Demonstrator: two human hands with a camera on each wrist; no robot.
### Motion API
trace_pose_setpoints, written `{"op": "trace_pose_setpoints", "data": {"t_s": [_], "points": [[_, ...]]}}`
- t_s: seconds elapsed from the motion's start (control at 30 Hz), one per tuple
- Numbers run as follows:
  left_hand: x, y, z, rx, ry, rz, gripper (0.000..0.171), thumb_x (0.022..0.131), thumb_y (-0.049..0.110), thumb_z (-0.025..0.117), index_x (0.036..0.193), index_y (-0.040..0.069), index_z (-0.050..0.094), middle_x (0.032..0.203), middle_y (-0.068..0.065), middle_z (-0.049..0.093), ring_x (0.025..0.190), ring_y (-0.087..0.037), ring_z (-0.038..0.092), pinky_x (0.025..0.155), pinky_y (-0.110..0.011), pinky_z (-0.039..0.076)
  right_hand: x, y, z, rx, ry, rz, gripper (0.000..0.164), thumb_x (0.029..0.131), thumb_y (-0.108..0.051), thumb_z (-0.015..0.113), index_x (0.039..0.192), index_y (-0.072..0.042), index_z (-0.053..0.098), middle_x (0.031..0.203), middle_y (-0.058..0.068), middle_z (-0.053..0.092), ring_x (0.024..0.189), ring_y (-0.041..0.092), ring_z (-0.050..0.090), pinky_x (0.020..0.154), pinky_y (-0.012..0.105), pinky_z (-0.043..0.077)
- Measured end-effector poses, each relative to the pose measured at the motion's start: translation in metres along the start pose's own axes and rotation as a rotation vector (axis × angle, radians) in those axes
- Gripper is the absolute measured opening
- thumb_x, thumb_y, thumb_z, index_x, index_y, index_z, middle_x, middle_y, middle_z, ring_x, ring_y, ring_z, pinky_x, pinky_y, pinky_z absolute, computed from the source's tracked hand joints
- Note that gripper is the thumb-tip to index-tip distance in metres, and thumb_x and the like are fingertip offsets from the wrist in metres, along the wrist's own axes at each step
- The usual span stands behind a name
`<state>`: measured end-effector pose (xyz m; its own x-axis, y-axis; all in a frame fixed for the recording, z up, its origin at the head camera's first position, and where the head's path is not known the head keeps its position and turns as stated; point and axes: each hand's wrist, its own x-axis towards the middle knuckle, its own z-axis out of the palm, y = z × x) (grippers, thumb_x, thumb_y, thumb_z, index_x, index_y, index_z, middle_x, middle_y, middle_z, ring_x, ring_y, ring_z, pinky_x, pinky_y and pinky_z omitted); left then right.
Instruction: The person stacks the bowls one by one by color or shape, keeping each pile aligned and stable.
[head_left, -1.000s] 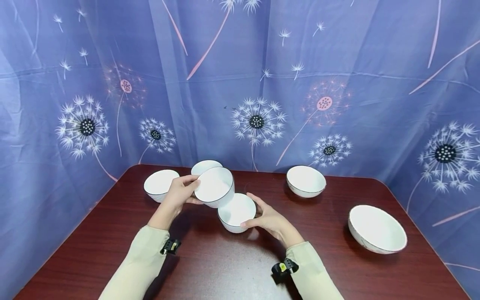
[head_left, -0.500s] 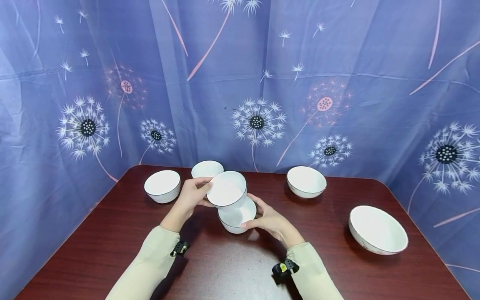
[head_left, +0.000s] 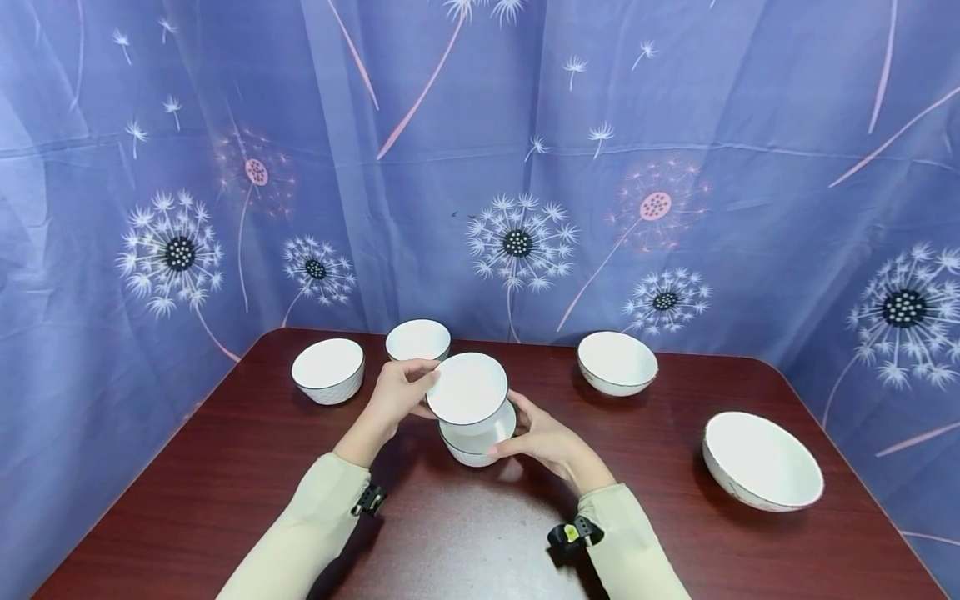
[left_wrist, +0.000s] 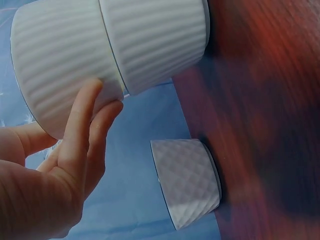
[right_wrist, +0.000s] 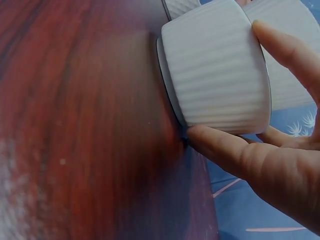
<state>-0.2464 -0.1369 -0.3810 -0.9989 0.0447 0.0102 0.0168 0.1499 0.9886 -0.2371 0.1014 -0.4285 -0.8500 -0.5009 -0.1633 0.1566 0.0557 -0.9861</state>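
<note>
My left hand grips a white ribbed bowl with a thin dark rim, thumb over the rim and fingers along its outer wall. This bowl is held upright over a second white ribbed bowl, hiding much of its inside. In the left wrist view the upper bowl has its base right at the rim of the lower bowl. Around the lower bowl's right side curl the thumb and fingers of my right hand. The right wrist view has this lower bowl standing on the table.
Two dark-rimmed white bowls stand at the back left: a diamond-textured bowl and another bowl partly behind my left hand. To the right are a wider bowl and a large bowl. A blue dandelion curtain borders the brown table.
My left hand has carried its bowl rightward and down, from beside the lower bowl to over it. My right hand has kept its grip on the lower bowl in place.
</note>
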Motion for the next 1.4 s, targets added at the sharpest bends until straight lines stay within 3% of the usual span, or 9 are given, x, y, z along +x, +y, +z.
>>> {"op": "trace_pose_setpoints", "data": {"t_s": [0.27,0.57,0.87,1.2,1.4], "points": [[0.001,-0.004,0.004,0.039,-0.003,0.003,0.027,0.094,0.003,0.059,0.119,-0.006,0.064,0.101,-0.021,0.067,0.060,-0.019,0.067,0.053,-0.037,0.060,0.000,0.000,-0.001,0.000,-0.014,0.010,0.104,0.072,0.006,0.075,0.153,-0.007,0.012,0.138,0.022,0.045,0.120,0.032,0.048,0.103,0.040,0.041],[0.000,-0.004,0.008,0.064,-0.004,0.023,0.026,0.093,0.003,0.061,0.117,-0.005,0.066,0.091,-0.019,0.066,0.060,-0.020,0.067,0.052,-0.038,0.060,-0.003,-0.003,-0.002,0.018,-0.033,0.010,0.105,0.074,0.007,0.072,0.153,-0.004,0.004,0.141,0.024,0.041,0.124,0.033,0.044,0.107,0.041,0.037],[-0.001,-0.004,0.015,0.112,0.013,0.059,0.020,0.090,0.000,0.064,0.109,-0.004,0.069,0.087,-0.019,0.068,0.063,-0.023,0.068,0.051,-0.038,0.059,0.000,-0.002,-0.004,0.029,-0.033,0.015,0.103,0.073,0.010,0.072,0.153,-0.007,0.010,0.141,0.023,0.041,0.127,0.033,0.041,0.107,0.040,0.037],[-0.001,-0.006,0.017,0.185,0.024,0.052,0.017,0.089,0.002,0.066,0.105,-0.003,0.071,0.083,-0.014,0.068,0.056,-0.017,0.063,0.049,-0.035,0.059,0.001,-0.001,-0.004,0.046,-0.036,0.015,0.101,0.072,0.012,0.072,0.152,-0.006,0.014,0.145,0.024,0.036,0.137,0.037,0.029,0.112,0.047,0.031],[-0.003,-0.005,0.017,0.214,0.017,0.047,0.018,0.089,0.003,0.066,0.105,-0.003,0.072,0.082,-0.014,0.068,0.057,-0.018,0.065,0.049,-0.034,0.059,0.000,-0.001,-0.004,0.057,-0.032,0.016,0.103,0.072,0.013,0.071,0.153,-0.006,0.011,0.145,0.025,0.035,0.136,0.037,0.029,0.112,0.047,0.031]]}}
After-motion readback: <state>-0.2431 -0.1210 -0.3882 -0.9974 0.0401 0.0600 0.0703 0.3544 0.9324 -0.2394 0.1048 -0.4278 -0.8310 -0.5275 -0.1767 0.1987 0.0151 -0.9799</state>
